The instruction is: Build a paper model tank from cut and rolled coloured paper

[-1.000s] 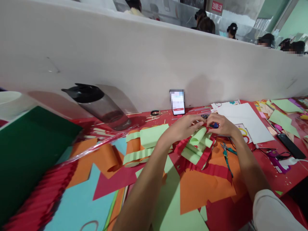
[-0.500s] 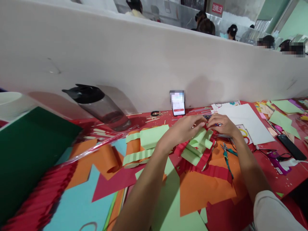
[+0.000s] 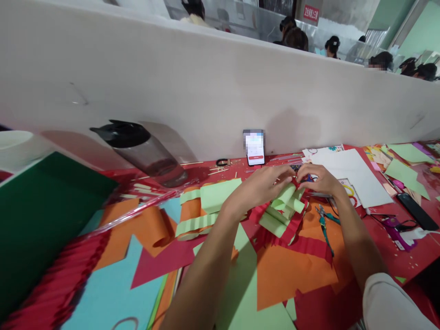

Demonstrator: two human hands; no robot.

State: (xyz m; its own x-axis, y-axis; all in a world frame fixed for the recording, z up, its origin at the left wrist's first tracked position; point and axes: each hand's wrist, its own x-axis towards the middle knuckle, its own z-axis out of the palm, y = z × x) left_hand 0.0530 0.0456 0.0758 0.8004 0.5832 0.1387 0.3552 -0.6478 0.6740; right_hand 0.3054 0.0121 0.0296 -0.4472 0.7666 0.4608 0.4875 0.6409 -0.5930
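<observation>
A paper craft (image 3: 285,208) of light green rolls and strips on a red, pleated base lies right of the middle of the table. My left hand (image 3: 266,185) reaches over its far left side, fingers bent onto the paper. From the right, my right hand (image 3: 318,178) pinches at the same far edge. The fingertips almost meet, and what lies between them is partly hidden. Just right of the craft, pliers with teal handles (image 3: 325,224) rest on an orange sheet (image 3: 295,275). To the left of my forearm sits an orange and green paper piece (image 3: 195,215).
A dark-lidded bottle (image 3: 147,153) leans by the white partition (image 3: 206,87), where a lit phone (image 3: 255,149) is propped. White sheets (image 3: 360,176), a black phone (image 3: 417,210) and a purple item (image 3: 395,233) lie right. A green board (image 3: 51,220) stands left.
My right hand's fingers have shifted slightly at the far edge of the paper craft. My left hand and the craft stay almost in place.
</observation>
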